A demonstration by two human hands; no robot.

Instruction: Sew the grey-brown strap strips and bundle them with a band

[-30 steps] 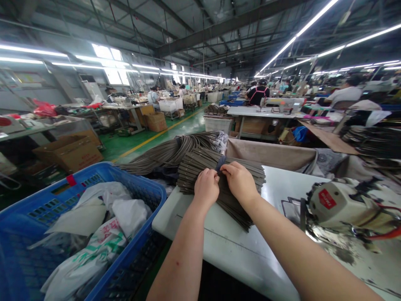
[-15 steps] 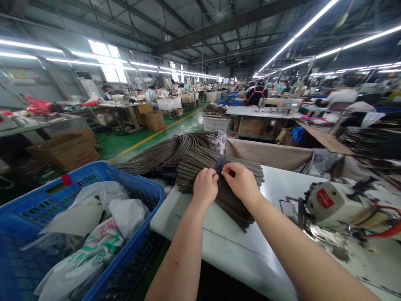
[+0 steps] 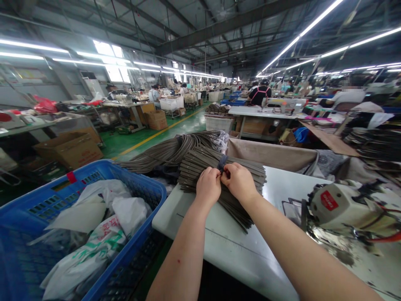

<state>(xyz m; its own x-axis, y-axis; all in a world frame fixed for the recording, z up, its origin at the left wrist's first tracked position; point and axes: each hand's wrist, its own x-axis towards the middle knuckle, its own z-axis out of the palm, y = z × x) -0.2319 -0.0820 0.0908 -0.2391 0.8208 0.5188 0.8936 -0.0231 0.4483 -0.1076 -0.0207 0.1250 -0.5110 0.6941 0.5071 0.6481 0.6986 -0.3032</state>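
Observation:
A bundle of brown-grey fabric strips (image 3: 196, 164) lies fanned out on the white sewing table (image 3: 228, 251). Around its middle runs a dark blue cloth tie (image 3: 222, 161). My left hand (image 3: 209, 184) is closed in a pinch at the near side of this tie. Close beside it, my right hand (image 3: 238, 179) also pinches the tie, its fingertips almost touching those of the left. The tie's ends are mostly hidden by the fingers. Behind the bundle, a larger heap of long strips (image 3: 163, 149) spills to the left.
A blue plastic basket (image 3: 138, 246) with white plastic bags (image 3: 103, 234) stands at the left. On the table's right side sits a sewing machine (image 3: 336, 205). A beige cloth-lined bin (image 3: 272, 152) is behind the table. Several people work farther back.
My hands have drawn closer together at the tie, the right one moving slightly inward. The whole view has shifted a little; the bundle stays in place on the table.

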